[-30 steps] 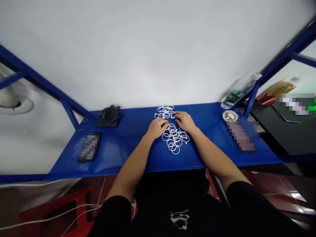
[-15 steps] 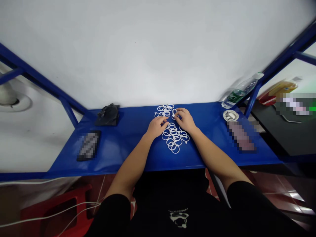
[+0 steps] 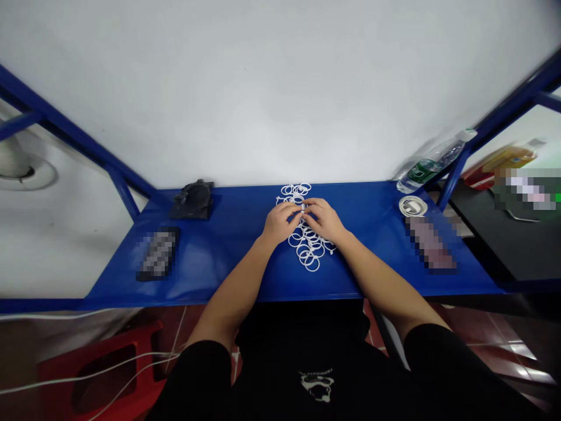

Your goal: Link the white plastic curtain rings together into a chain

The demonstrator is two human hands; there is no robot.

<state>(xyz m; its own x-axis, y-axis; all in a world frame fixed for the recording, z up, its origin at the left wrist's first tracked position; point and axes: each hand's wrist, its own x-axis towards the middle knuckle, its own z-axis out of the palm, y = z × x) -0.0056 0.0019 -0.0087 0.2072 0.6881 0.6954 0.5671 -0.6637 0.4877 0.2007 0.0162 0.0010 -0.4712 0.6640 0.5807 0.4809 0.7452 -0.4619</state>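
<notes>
My left hand (image 3: 280, 222) and my right hand (image 3: 323, 220) meet fingertip to fingertip over the blue tabletop. Between their pinched fingers is a white ring (image 3: 302, 209), mostly covered by the fingers; only a small white part of it shows. Just below the hands lies a loose heap of thin white rings (image 3: 312, 265), overlapping one another, with small knobs on some. A smaller group of white rings (image 3: 302, 188) lies beyond the fingers, nearer the wall.
A crumpled black bag (image 3: 193, 202) and a pixelated dark object (image 3: 160, 254) lie to the left. On the right are a water bottle (image 3: 423, 172), a coiled white cable (image 3: 412, 206) and a pixelated pinkish object (image 3: 432, 242). Blue frame bars (image 3: 456, 178) border the table (image 3: 236, 251).
My right hand has moved left with the ring, and its fingertips now meet those of my left hand. The left hand has barely moved. The view has shifted slightly.
</notes>
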